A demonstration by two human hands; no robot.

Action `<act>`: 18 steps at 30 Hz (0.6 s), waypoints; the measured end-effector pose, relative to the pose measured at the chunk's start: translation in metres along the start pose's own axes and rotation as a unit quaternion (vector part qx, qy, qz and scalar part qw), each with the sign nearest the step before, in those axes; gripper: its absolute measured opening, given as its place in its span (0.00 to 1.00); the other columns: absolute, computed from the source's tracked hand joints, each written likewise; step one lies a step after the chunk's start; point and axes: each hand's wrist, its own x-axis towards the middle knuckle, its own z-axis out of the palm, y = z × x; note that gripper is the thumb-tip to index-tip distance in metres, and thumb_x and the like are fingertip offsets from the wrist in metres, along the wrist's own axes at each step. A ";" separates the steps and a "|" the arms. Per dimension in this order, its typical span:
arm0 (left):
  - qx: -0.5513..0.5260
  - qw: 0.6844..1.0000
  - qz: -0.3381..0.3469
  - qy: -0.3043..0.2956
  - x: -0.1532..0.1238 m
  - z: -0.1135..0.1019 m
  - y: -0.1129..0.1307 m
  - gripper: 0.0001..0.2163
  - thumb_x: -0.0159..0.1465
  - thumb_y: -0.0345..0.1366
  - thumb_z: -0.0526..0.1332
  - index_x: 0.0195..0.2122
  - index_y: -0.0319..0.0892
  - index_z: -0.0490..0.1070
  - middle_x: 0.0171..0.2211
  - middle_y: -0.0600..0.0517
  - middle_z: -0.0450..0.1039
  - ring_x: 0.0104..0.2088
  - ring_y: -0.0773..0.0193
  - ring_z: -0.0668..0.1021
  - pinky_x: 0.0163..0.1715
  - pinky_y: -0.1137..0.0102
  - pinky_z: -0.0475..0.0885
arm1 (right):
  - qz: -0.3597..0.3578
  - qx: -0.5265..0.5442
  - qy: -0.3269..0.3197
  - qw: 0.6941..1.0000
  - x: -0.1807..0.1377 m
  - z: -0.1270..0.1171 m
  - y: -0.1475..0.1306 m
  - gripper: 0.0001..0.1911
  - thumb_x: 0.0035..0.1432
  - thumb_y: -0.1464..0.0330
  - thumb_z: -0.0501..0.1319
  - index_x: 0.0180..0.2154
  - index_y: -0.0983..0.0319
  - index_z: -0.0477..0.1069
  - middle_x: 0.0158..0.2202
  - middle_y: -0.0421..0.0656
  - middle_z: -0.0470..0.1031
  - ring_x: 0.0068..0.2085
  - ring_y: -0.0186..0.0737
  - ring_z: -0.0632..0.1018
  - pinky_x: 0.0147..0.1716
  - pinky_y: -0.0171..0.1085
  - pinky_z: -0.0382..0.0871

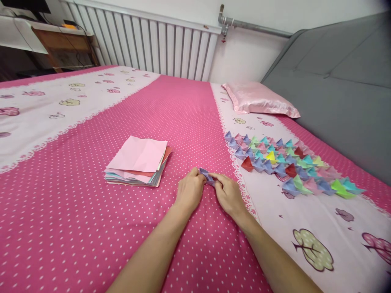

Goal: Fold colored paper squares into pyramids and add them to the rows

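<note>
A small purple folded paper boat (207, 176) is held between my two hands, just above or on the pink bedspread. My left hand (191, 188) pinches its left end, and my right hand (227, 193) grips the right end. Fingers cover part of the paper. Left of my hands lies a stack of square coloured paper (139, 156), with a creased pink sheet on top. To the right stand several rows of folded paper boats (284, 160) in purple, pink, green, turquoise, red and yellow.
A pink dotted bedspread (146, 228) with white printed bands covers the bed. Beyond the boats rests a pink satin pillow (259, 99) near the grey headboard (342, 77). A white radiator (152, 40) lines the far wall, and a wooden desk (64, 44) stands at the far left.
</note>
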 end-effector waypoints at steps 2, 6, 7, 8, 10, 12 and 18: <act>-0.002 1.000 0.000 0.001 -0.001 -0.002 0.002 0.13 0.64 0.37 0.49 0.36 0.44 0.73 0.35 0.50 0.67 0.34 0.62 0.72 0.28 0.71 0.62 | 0.035 -0.004 0.006 0.999 -0.002 -0.002 -0.005 0.19 0.52 0.75 0.49 0.43 0.62 0.72 0.40 0.46 0.78 0.40 0.43 0.78 0.43 0.41 0.70; -0.018 1.000 -0.001 -0.002 -0.003 -0.006 0.006 0.12 0.64 0.36 0.49 0.33 0.43 0.73 0.35 0.49 0.67 0.36 0.62 0.71 0.29 0.71 0.61 | 0.063 0.015 0.023 0.998 -0.004 -0.003 -0.007 0.18 0.46 0.75 0.54 0.42 0.61 0.69 0.36 0.44 0.78 0.32 0.39 0.79 0.34 0.36 0.73; -0.018 1.000 -0.001 -0.002 -0.004 -0.007 0.007 0.12 0.64 0.35 0.49 0.33 0.43 0.72 0.35 0.49 0.67 0.36 0.62 0.71 0.29 0.71 0.60 | 0.062 0.014 0.028 0.998 -0.004 -0.002 -0.006 0.19 0.45 0.75 0.54 0.42 0.61 0.69 0.37 0.44 0.77 0.33 0.39 0.79 0.34 0.36 0.73; -0.013 1.000 -0.002 -0.003 -0.004 -0.007 0.007 0.12 0.64 0.35 0.49 0.33 0.43 0.72 0.35 0.49 0.67 0.36 0.62 0.71 0.29 0.71 0.60 | 0.062 0.008 0.030 0.998 -0.004 -0.002 -0.005 0.19 0.44 0.76 0.54 0.41 0.61 0.69 0.37 0.44 0.77 0.34 0.40 0.79 0.35 0.36 0.72; 0.004 1.000 -0.002 -0.007 -0.004 -0.008 0.008 0.12 0.64 0.34 0.48 0.33 0.44 0.72 0.35 0.50 0.67 0.36 0.62 0.71 0.29 0.71 0.59 | 0.068 -0.008 0.035 0.997 -0.004 -0.002 -0.003 0.20 0.43 0.78 0.53 0.40 0.60 0.68 0.38 0.45 0.77 0.37 0.41 0.79 0.38 0.38 0.72; 0.022 1.000 0.001 -0.013 -0.004 -0.008 0.008 0.13 0.65 0.34 0.47 0.34 0.44 0.72 0.34 0.50 0.67 0.35 0.62 0.71 0.28 0.71 0.59 | 0.076 -0.006 0.036 0.996 -0.005 -0.002 -0.002 0.20 0.43 0.79 0.52 0.39 0.61 0.68 0.38 0.45 0.76 0.38 0.42 0.78 0.40 0.40 0.71; 0.051 0.998 0.015 -0.015 -0.004 -0.007 0.008 0.13 0.65 0.35 0.47 0.36 0.43 0.72 0.35 0.49 0.67 0.35 0.62 0.71 0.28 0.71 0.58 | 0.082 0.056 0.026 0.995 -0.007 -0.004 -0.010 0.18 0.44 0.79 0.53 0.40 0.62 0.66 0.35 0.45 0.76 0.36 0.39 0.79 0.36 0.36 0.74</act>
